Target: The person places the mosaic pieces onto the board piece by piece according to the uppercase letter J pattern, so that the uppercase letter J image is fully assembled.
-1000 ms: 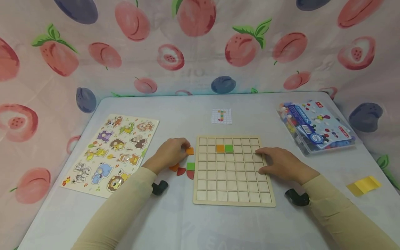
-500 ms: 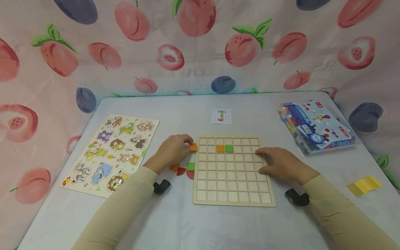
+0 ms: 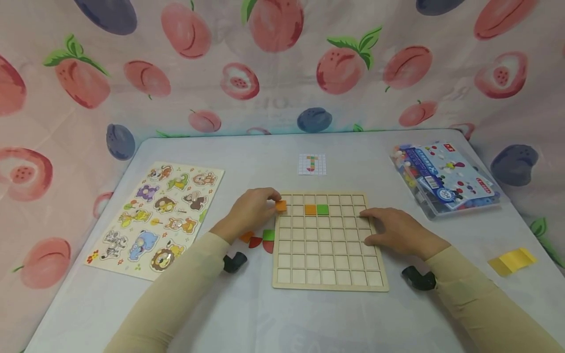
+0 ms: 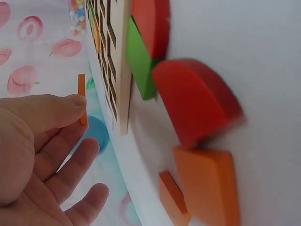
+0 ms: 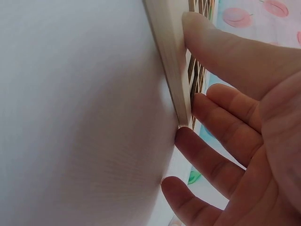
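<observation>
My left hand (image 3: pixel 249 211) pinches an orange square tile (image 3: pixel 281 205) between thumb and fingertip, over the upper left corner of the wooden grid board (image 3: pixel 326 248). In the left wrist view this tile (image 4: pixel 82 99) is seen edge-on, above the table. An orange tile (image 3: pixel 311 210) and a green tile (image 3: pixel 322 210) sit side by side in the board's second row. My right hand (image 3: pixel 397 230) rests its thumb and fingertips at the board's right edge. Left of the board lie a green tile (image 3: pixel 268 235), red quarter-round pieces (image 4: pixel 197 101) and orange pieces (image 4: pixel 207 183).
A small grid card (image 3: pixel 304 169) with a coloured J-shaped pattern lies behind the board. An animal puzzle board (image 3: pixel 165 220) is at the left. At the right are a clear plastic box (image 3: pixel 446 179) of colourful parts and a creased yellow paper (image 3: pixel 512 261).
My left hand has moved right and slightly away from me, carrying the orange tile from beside the board to over its upper left corner. The right hand has stayed put.
</observation>
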The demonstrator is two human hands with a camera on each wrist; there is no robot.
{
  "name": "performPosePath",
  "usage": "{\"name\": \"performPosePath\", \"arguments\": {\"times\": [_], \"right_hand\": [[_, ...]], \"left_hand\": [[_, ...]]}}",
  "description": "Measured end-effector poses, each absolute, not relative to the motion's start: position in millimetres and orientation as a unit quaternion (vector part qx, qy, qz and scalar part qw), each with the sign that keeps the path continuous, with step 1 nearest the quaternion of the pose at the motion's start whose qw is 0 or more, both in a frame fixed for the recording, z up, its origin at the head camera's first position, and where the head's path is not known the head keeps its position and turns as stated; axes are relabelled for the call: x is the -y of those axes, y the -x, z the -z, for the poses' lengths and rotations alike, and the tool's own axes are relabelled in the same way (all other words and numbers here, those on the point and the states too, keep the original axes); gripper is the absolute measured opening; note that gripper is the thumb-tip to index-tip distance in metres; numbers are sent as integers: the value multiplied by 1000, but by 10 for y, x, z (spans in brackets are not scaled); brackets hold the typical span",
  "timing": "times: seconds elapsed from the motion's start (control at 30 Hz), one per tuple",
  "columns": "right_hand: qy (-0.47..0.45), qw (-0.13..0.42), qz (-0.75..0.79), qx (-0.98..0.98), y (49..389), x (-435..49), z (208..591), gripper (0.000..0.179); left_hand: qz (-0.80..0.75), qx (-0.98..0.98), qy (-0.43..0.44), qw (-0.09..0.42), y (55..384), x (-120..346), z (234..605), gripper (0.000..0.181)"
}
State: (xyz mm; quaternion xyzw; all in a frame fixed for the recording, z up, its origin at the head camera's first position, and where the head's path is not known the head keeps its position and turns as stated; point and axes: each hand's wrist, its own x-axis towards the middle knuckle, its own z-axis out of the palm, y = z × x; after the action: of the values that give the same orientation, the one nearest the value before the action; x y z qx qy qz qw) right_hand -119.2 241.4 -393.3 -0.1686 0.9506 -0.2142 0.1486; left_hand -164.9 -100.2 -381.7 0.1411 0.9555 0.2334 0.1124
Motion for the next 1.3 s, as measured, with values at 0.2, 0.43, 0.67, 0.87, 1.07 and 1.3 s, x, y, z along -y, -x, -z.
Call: {"name": "performPosePath", "arguments": {"times": [0.2, 0.43, 0.67, 0.87, 1.07, 1.3], "right_hand": [[165, 152, 212, -951, 1191, -2407, 3936, 67], [162, 152, 207, -953, 1197, -2403, 3956, 66], [163, 153, 208, -952, 1198, -2401, 3940, 66], [163, 154, 207, -952, 1196, -2402, 3930, 65], [162, 154, 213, -951, 1193, -2409, 3937, 65], [159, 155, 219, -950, 1186, -2411, 3941, 66]], "left_hand": [[-232, -954, -151, 117, 1665, 888, 3803, 27], [-229, -951, -163, 125, 1697, 753, 3794, 28], [-241, -945, -181, 126, 1703, 649, 3798, 28], [-252, -939, -197, 125, 1704, 578, 3802, 28], [-256, -936, -207, 124, 1725, 504, 3827, 27], [-249, -935, -216, 131, 1732, 404, 3847, 27]]}}
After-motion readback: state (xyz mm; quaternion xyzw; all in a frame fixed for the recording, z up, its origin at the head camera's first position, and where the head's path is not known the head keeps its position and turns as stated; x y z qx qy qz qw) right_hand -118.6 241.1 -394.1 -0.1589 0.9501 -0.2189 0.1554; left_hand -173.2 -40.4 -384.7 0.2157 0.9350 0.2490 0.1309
